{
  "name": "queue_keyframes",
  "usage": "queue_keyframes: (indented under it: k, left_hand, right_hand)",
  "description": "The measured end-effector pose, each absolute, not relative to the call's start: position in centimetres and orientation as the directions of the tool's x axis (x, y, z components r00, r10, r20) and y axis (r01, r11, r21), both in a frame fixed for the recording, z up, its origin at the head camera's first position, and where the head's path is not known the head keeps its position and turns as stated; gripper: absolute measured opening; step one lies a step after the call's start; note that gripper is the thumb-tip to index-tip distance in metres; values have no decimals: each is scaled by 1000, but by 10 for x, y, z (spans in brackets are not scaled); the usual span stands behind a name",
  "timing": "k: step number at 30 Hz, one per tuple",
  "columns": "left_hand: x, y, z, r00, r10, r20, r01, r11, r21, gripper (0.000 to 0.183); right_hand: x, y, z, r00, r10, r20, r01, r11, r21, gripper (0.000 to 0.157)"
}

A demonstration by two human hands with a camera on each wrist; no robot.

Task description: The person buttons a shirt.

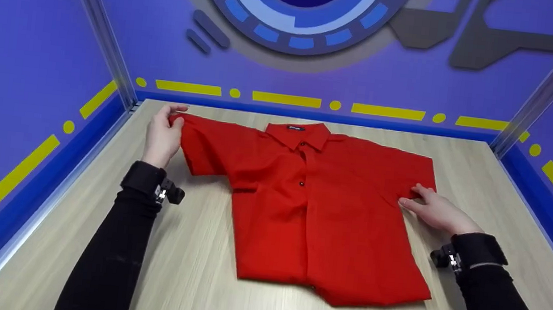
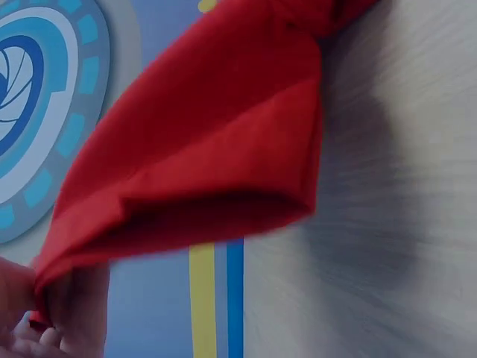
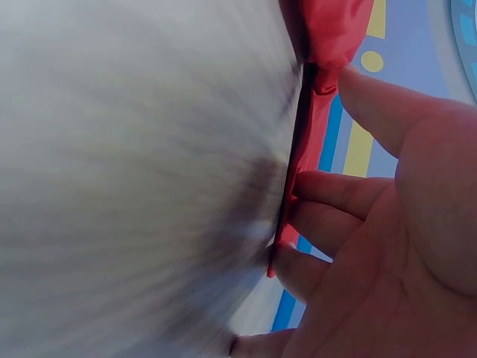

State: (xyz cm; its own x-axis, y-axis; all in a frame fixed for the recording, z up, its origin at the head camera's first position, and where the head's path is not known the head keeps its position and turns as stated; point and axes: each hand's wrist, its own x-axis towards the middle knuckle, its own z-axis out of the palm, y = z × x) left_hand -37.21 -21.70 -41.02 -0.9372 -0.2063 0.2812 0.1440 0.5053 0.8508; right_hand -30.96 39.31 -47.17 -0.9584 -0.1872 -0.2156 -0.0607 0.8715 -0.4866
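A red short-sleeved button-up shirt (image 1: 276, 206) lies front up on the table, its collar toward the back wall. My left hand (image 1: 163, 135) pinches the outer corner of the left-side sleeve (image 1: 210, 145) between thumb and fingers. In the left wrist view that sleeve (image 2: 209, 134) is lifted off the table and its cuff gapes. My right hand (image 1: 437, 210) is at the underarm of the other sleeve (image 1: 383, 166). In the right wrist view its spread fingers (image 3: 328, 198) touch the red sleeve edge, with the thumb against a bunched fold.
The pale wood table (image 1: 190, 290) is bounded by a blue-purple back wall (image 1: 163, 61) and side walls, with metal posts at the back corners. The shirt's bottom edge is uneven, lower on the right. A wrist camera (image 1: 172, 193) sits on each black-sleeved arm.
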Motion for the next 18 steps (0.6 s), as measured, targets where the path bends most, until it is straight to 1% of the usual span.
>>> queue_keyframes:
  k: [3,5,7,9,11,13,15,18]
  left_hand:
    - [-372,-217,-414,-953,-192,233,88,563,822,40]
    - [-369,-215,-419,-970,-162,183,38,638,769,47]
    - [-365,-211,-425,-980,-135,147,6,719,695,50]
    - [-359,-204,-431,-984,-99,147,13,786,619,45]
    - [-353,-195,-436,-990,-51,131,35,813,582,37]
    - [-346,-187,-441,-995,12,98,64,830,553,27]
    - [-340,-180,-445,-996,82,37,89,841,533,21]
    - [-333,-174,-449,-991,132,-5,115,885,451,16]
  right_hand:
    - [-309,394,-472,-959,-186,-213,-62,872,-485,92]
    - [-309,394,-471,-958,-187,-217,-61,875,-480,92]
    - [-309,393,-471,-958,-185,-218,-61,876,-478,93]
    - [-308,391,-470,-963,-178,-204,-60,876,-479,92]
    - [-305,387,-469,-972,-168,-165,-67,870,-488,87]
    - [-303,380,-468,-983,-161,-94,-92,859,-503,78]
    - [-300,371,-466,-987,-161,-18,-129,847,-516,67]
    - [-297,354,-462,-970,-241,38,-226,825,-518,55]
